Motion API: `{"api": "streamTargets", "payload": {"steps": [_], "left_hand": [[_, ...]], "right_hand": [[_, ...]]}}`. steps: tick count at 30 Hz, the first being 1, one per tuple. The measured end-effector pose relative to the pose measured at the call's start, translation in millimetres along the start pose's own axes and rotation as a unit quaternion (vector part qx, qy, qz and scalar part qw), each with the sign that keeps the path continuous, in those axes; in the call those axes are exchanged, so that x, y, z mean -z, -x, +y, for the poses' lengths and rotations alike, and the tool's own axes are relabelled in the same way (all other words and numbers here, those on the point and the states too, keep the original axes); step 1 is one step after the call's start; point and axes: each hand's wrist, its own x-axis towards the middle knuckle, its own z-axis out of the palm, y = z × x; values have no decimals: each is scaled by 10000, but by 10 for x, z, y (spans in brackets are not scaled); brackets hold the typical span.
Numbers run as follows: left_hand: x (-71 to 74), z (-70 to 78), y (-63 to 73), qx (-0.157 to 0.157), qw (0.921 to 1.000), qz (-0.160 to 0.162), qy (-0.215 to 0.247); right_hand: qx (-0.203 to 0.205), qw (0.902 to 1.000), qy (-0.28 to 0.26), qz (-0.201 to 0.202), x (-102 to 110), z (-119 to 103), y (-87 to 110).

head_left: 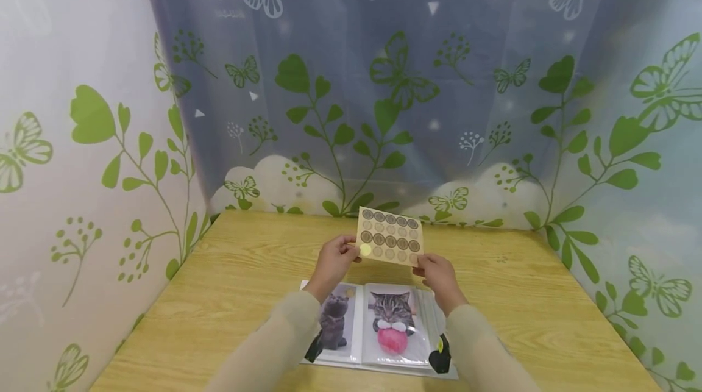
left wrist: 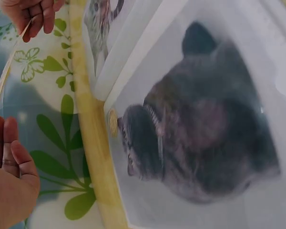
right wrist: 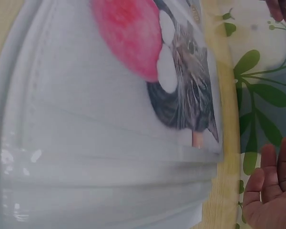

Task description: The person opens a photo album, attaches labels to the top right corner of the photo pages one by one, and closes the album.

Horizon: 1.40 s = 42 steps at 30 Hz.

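Observation:
Both hands hold a cream sticker sheet up above the far side of an open photo album. Its face carries rows of round stickers, dark rows alternating with pale ones, and one bright yellow disc near the lower left corner. My left hand pinches the sheet's left edge; my right hand pinches its lower right corner. A grey cat photo fills the album's left page, with a round gold sticker at that page's top corner. On the right page, a tabby photo includes a pink ball.
The album lies on a yellow wood-grain table. Behind the table hangs a blue curtain printed with leaves and butterflies, and pale printed curtains stand at both sides. Black wrist straps show near both forearms.

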Motion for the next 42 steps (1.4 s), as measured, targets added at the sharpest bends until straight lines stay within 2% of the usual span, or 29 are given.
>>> {"api": "streamTargets", "payload": {"steps": [9,14,21,31,38,42], "left_hand": [[-82,-35,127,629,9977,-129,215],[-150,-81,191,942,9935,-220,602],[-248,-91,276,1132,9894,-103,902],[-299,-129,357,1279,9871,-182,944],[-330,-132,418,1297,9873,-242,883],[-339,-125,439,1365,9853,-261,995]], "right_hand": [[-111,9989,-386,235,29,68,161],[-144,9975,-539,430,15,111,223],[-201,9965,-593,546,20,156,303],[-243,9947,-792,603,11,207,377],[-194,9956,-634,669,47,195,442],[-115,9964,-304,789,77,185,466]]}}
